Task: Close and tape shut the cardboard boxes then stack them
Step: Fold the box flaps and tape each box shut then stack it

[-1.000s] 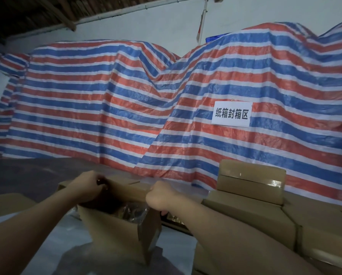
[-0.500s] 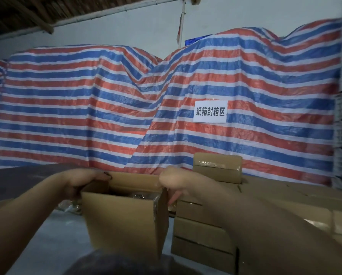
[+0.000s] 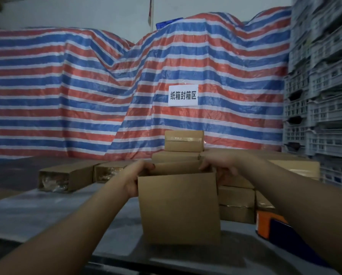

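**One box in hand, a stack waiting behind it**

Your striped tarpaulin [image 3: 86, 92] fills the back of the room, draped over bulky shapes, with a white paper sign [image 3: 183, 95] pinned near its middle. Grey plastic crates [image 3: 320, 86] rise in a tall pile along the right edge.

In front of it, the stack of sealed boxes [image 3: 235, 195] sits on the right side of the grey tabletop [image 3: 47, 207]. Clear tape shines across the top box [image 3: 184, 140], so that part of the job looks done.

Two long open-ended boxes [image 3: 67, 175] lie on their sides to the left, contents showing, and by the look of it are yet to be closed.

The open box [image 3: 179, 207] stands upright at the centre of the tabletop, just in front of the stack. Your left hand [image 3: 135, 175] has its fingers curled over the box's left top edge. Your right hand [image 3: 217, 161] grips the right top edge, the fingers hooked over the rim. The flaps are not yet folded down and no tape shows on it.

An orange and dark blue object [image 3: 271, 225], possibly the tape dispenser, rests near your right forearm.
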Available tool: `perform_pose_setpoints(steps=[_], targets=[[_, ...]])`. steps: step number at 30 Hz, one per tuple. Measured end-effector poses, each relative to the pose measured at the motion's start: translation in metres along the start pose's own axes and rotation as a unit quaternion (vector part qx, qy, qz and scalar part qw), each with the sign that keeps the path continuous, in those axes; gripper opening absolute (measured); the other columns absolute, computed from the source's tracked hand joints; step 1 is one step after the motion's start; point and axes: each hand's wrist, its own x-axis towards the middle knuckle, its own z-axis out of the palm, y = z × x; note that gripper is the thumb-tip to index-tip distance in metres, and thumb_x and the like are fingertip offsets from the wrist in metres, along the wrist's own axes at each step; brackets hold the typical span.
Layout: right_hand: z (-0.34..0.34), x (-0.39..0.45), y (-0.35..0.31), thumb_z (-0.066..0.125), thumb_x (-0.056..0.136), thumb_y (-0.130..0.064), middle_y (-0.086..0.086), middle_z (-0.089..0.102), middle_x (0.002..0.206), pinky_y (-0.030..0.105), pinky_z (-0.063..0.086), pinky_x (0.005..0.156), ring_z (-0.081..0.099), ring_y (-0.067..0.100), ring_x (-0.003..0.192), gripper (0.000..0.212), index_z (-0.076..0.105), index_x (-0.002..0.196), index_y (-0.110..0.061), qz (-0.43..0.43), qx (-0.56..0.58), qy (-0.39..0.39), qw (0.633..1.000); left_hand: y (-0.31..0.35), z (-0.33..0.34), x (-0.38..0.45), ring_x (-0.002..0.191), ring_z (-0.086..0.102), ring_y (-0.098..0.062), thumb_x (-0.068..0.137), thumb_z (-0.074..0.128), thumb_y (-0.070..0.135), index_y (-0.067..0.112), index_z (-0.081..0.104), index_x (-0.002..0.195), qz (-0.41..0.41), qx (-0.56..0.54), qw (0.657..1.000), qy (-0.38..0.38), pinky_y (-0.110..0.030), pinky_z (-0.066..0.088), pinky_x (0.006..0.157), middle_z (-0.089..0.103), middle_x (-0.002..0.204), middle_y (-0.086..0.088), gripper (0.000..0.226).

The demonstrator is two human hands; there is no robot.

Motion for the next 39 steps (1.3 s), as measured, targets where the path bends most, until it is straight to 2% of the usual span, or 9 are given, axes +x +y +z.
perform_pose_setpoints(steps=[4, 12, 16, 20, 24, 27, 30, 34, 39], targets=[[-0.027, -0.008, 0.025, 0.064, 0.094, -0.021, 0.005, 0.077, 0.075, 0.033, 0.06, 0.057, 0.076, 0.022, 0.069, 0.015, 0.064, 0.107, -0.015, 0.012, 0.018, 0.02, 1.0, -0.005, 0.042, 0.006, 0.055, 0.069, -0.025, 0.085, 0.064, 0.015, 0.008, 0.056, 0.108, -0.012, -0.017, 1.0, -0.013, -0.033, 0.058, 0.059, 0.071, 0.063, -0.012, 0.025], [-0.034, -0.003, 0.08, 0.058, 0.093, -0.019, 0.006, 0.073, 0.064, 0.03, 0.055, 0.052, 0.071, 0.02, 0.055, 0.015, 0.061, 0.103, -0.008, 0.097, 0.086, 0.03, 0.991, -0.025, 0.088, 0.014, 0.067, 0.058, -0.029, 0.093, 0.056, 0.009, 0.001, 0.054, 0.09, -0.026, -0.027, 0.999, -0.031, -0.034, 0.048, 0.064, 0.061, 0.074, -0.016, 0.009], [-0.032, 0.004, 0.088, 0.055, 0.091, -0.019, 0.006, 0.066, 0.056, 0.035, 0.054, 0.059, 0.065, 0.02, 0.049, 0.014, 0.061, 0.093, -0.007, 0.101, 0.121, 0.027, 0.987, -0.026, 0.091, 0.018, 0.068, 0.054, -0.028, 0.095, 0.052, 0.007, 0.001, 0.054, 0.082, -0.028, -0.034, 0.999, -0.028, -0.034, 0.044, 0.065, 0.057, 0.076, -0.016, 0.015], [-0.03, 0.002, 0.083, 0.057, 0.092, -0.021, 0.007, 0.07, 0.063, 0.04, 0.057, 0.071, 0.069, 0.026, 0.07, 0.017, 0.06, 0.101, -0.006, 0.103, 0.166, 0.033, 0.98, -0.024, 0.09, 0.022, 0.068, 0.057, -0.028, 0.094, 0.055, 0.009, 0.001, 0.056, 0.085, -0.029, -0.022, 0.999, -0.019, -0.035, 0.047, 0.066, 0.06, 0.075, -0.015, 0.012], [-0.018, -0.006, 0.087, 0.061, 0.092, -0.02, 0.007, 0.07, 0.059, 0.034, 0.054, 0.061, 0.07, 0.023, 0.062, 0.018, 0.058, 0.104, -0.007, 0.092, 0.285, 0.055, 0.952, -0.031, 0.08, 0.029, 0.064, 0.067, -0.027, 0.096, 0.054, 0.036, 0.004, 0.069, 0.086, -0.003, -0.033, 0.999, -0.044, -0.034, 0.05, 0.066, 0.07, 0.072, -0.015, 0.037], [-0.004, -0.01, 0.097, 0.061, 0.093, -0.032, 0.012, 0.077, 0.078, 0.039, 0.055, 0.075, 0.072, 0.028, 0.081, 0.031, 0.064, 0.11, -0.007, 0.029, 0.386, 0.076, 0.919, -0.046, 0.069, 0.032, 0.066, 0.071, -0.026, 0.093, 0.049, 0.054, 0.009, 0.08, 0.077, 0.018, -0.056, 0.996, -0.066, -0.035, 0.051, 0.067, 0.073, 0.081, -0.014, 0.057], [0.012, -0.007, 0.109, 0.052, 0.096, -0.053, 0.018, 0.076, 0.102, 0.047, 0.051, 0.098, 0.071, 0.035, 0.101, 0.051, 0.07, 0.114, -0.009, -0.014, 0.435, 0.104, 0.894, -0.061, 0.07, 0.029, 0.074, 0.07, -0.027, 0.095, 0.047, 0.054, 0.01, 0.079, 0.091, 0.052, -0.082, 0.993, -0.062, -0.034, 0.052, 0.069, 0.071, 0.089, -0.015, 0.055], [0.029, -0.006, 0.125, 0.047, 0.094, -0.065, 0.019, 0.076, 0.096, 0.046, 0.051, 0.091, 0.074, 0.033, 0.085, 0.062, 0.076, 0.098, -0.01, -0.035, 0.464, 0.136, 0.875, -0.075, 0.075, 0.026, 0.068, 0.072, -0.022, 0.099, 0.04, 0.043, 0.017, 0.081, 0.071, 0.094, -0.104, 0.987, -0.081, -0.03, 0.055, 0.06, 0.073, 0.078, -0.012, 0.056], [0.036, -0.001, 0.133, 0.049, 0.092, -0.064, 0.016, 0.076, 0.084, 0.044, 0.051, 0.086, 0.075, 0.031, 0.073, 0.058, 0.08, 0.078, -0.017, -0.056, 0.493, 0.146, 0.856, -0.08, 0.075, 0.026, 0.066, 0.071, -0.02, 0.098, 0.043, 0.039, 0.016, 0.08, 0.067, 0.107, -0.098, 0.986, -0.083, -0.028, 0.056, 0.061, 0.072, 0.074, -0.01, 0.053]])
